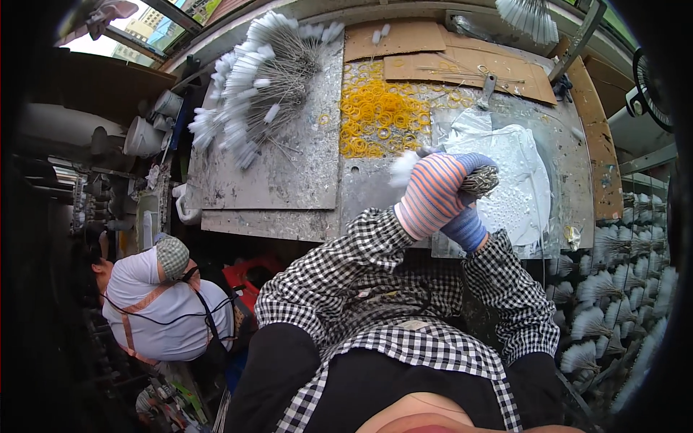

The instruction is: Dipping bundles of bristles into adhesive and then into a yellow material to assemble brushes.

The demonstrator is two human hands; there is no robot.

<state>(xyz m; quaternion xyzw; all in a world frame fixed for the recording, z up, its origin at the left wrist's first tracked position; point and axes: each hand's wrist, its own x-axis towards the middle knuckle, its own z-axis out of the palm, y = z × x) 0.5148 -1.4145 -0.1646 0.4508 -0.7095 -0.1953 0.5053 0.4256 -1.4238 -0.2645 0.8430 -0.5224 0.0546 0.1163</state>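
My left hand (pixel 435 189), in an orange-and-blue striped glove, is closed around a bundle of thin wire-handled brushes (pixel 481 181). Looped, twisted wire ends stick out on the right of the grip, and white bristles (pixel 402 171) show on its left, partly hidden. Below and behind it, my right hand (pixel 465 229) in a bluish glove is pressed against the same bundle; most of its fingers are covered by the left one. Both hands are over the table's front edge, beside a white wet-looking patch (pixel 518 184) on a clear sheet.
Many yellow rings (pixel 379 108) lie loose beyond my hands. A large heap of white brushes (pixel 260 86) covers the back left. Cardboard pieces (pixel 473 68) and a scraper (pixel 489 90) lie at the back. Brush bundles (pixel 599 285) hang at right; a co-worker (pixel 170 307) is at lower left.
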